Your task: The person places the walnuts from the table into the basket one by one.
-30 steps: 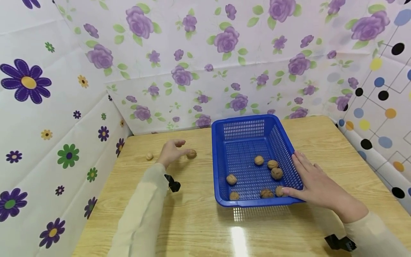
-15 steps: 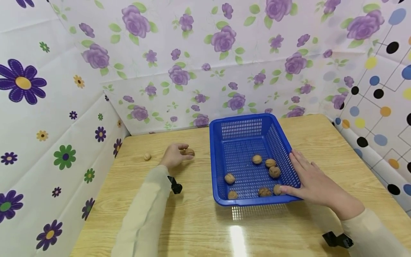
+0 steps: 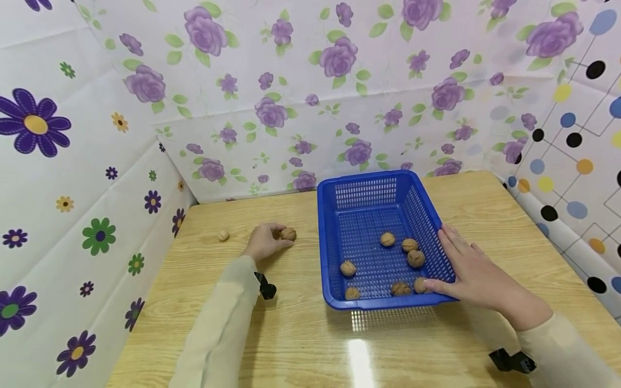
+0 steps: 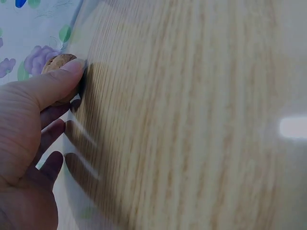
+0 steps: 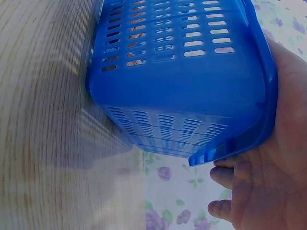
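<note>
My left hand (image 3: 266, 241) pinches a brown walnut (image 3: 289, 234) between thumb and fingers, low over the wooden table left of the basket. The left wrist view shows the thumb (image 4: 53, 85) pressed against the walnut (image 4: 60, 62), with the other fingers partly hidden behind. My right hand (image 3: 477, 277) rests on the front right corner of a blue plastic basket (image 3: 326, 242), its fingers lying along the right rim and its thumb over the front rim. Seen in the right wrist view, the palm (image 5: 290, 110) is against the basket's rim (image 5: 268, 91). Several walnuts (image 3: 415, 258) lie inside the basket.
A smaller pale round nut (image 3: 223, 235) lies on the table (image 3: 291, 334) left of my left hand. Flower-patterned sheets (image 3: 271, 113) stand behind and to the left, with a dotted sheet (image 3: 577, 161) on the right.
My left hand, which was reaching over the walnut, has lowered and closed its thumb and fingers around it. The right hand stays on the basket. The view has shifted slightly.
</note>
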Available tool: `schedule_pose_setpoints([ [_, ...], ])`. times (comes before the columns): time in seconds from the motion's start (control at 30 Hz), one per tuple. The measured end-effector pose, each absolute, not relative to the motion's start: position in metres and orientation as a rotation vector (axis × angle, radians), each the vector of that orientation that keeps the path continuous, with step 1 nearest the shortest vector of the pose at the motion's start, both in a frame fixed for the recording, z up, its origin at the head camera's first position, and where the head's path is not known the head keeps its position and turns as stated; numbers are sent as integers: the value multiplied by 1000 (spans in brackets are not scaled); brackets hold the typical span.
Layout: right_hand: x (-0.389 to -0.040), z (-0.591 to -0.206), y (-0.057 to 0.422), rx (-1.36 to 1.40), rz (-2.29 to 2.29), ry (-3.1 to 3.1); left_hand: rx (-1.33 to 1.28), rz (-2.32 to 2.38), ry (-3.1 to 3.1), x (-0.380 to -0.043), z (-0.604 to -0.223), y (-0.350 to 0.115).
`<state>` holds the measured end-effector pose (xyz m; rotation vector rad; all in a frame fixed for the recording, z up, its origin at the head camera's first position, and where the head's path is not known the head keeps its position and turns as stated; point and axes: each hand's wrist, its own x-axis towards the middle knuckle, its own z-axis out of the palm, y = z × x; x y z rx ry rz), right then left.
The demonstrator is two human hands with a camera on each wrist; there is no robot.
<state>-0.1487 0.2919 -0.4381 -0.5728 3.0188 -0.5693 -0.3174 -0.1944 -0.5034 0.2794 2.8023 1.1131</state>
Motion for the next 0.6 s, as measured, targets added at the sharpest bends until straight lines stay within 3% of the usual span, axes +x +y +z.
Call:
schedule_pose_setpoints([
  [0.37,-149,-438,292,-582,-568,3007,262,1174,2800,-307,-486,-180],
  [0.6,-148,-436,290,-584,-569,3017,428,1148,2866,-298,-455,-164],
])
